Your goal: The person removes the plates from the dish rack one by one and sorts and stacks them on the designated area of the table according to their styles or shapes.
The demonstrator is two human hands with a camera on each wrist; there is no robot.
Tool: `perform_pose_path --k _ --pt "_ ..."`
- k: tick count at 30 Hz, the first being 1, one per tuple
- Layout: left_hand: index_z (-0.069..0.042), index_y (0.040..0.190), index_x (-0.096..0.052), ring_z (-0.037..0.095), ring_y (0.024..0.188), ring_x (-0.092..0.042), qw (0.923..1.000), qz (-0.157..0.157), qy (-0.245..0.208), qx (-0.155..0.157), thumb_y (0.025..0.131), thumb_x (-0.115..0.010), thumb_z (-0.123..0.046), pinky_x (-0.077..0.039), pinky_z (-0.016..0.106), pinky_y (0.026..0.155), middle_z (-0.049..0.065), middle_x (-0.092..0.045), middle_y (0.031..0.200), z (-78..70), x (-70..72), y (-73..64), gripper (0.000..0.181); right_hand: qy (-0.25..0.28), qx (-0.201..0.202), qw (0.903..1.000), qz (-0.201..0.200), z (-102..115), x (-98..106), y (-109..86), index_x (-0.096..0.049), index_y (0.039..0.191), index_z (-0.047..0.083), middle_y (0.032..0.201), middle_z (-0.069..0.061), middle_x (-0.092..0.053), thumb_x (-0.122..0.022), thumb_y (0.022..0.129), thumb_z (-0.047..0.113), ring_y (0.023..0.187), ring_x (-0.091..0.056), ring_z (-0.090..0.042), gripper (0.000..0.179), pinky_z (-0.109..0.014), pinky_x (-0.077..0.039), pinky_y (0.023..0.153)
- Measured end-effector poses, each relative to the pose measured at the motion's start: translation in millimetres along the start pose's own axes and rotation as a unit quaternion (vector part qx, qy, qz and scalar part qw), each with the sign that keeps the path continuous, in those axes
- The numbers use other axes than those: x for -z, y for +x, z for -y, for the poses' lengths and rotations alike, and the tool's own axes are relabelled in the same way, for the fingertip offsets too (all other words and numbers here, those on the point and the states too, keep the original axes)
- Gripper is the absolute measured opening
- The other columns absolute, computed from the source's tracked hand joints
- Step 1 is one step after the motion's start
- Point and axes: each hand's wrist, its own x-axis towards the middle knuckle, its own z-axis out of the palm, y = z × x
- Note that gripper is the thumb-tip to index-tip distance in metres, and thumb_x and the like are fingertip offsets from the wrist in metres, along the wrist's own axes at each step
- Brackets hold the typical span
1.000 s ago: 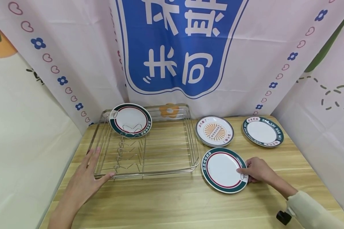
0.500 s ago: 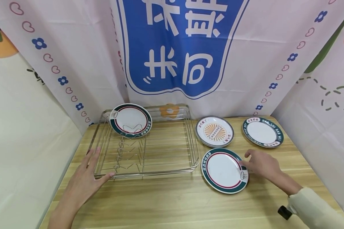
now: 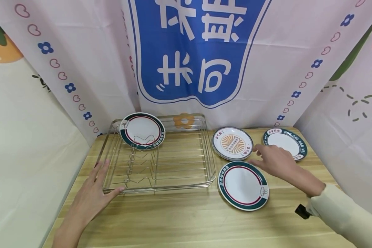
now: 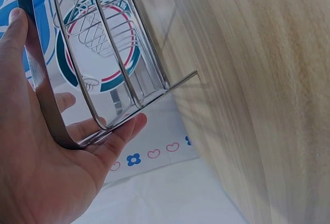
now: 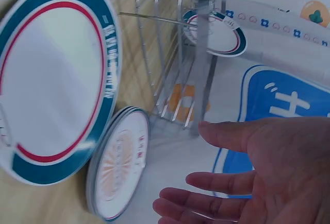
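A wire dish rack (image 3: 173,165) stands on the wooden table, and one green-rimmed plate (image 3: 142,130) leans upright in its back left slots. My left hand (image 3: 94,193) rests open against the rack's front left corner (image 4: 77,131). A second green-rimmed plate (image 3: 243,184) lies flat right of the rack. My right hand (image 3: 274,160) hovers open just above and behind that plate, holding nothing, close to a stack of orange-sunburst plates (image 3: 232,143). In the right wrist view the fingers (image 5: 206,198) are spread over the stack (image 5: 118,167), beside the flat plate (image 5: 51,80).
Another green-rimmed plate (image 3: 286,143) lies at the back right, partly behind my right hand. Printed cloth walls (image 3: 192,51) close in the table (image 3: 179,217) at the back and both sides. Bare wood runs along the front edge.
My right hand let go of the near green-rimmed plate's right rim, opened, and moved back and left toward the sunburst stack. The left hand stayed on the rack.
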Motion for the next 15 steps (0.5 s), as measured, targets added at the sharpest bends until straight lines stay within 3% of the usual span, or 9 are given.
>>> perform_pose_path --k 7,15 --pt "-0.026 0.172 0.004 0.070 0.138 -0.033 1.0000 0.003 0.003 0.007 0.096 -0.070 -0.063 -0.035 0.085 0.100 0.032 -0.013 0.172 0.3 -0.6 0.0 0.112 -0.001 0.041 0.9987 -0.029 28.4 26.1 13.8 -0.060 0.142 -0.001 0.112 -0.018 -0.077 -0.082 0.094 0.037 0.089 -0.075 -0.032 0.065 -0.045 -0.062 0.066" --pt "-0.025 0.172 0.003 0.071 0.136 -0.035 1.0000 -0.002 0.004 0.003 0.095 -0.072 -0.060 -0.036 0.085 0.099 0.032 -0.015 0.171 -0.2 -0.7 0.9 0.113 0.000 0.080 0.9958 -0.045 61.8 52.9 34.6 -0.059 0.144 0.001 0.121 -0.019 -0.076 -0.078 0.097 0.038 0.105 -0.075 -0.038 0.062 -0.054 -0.062 0.084"
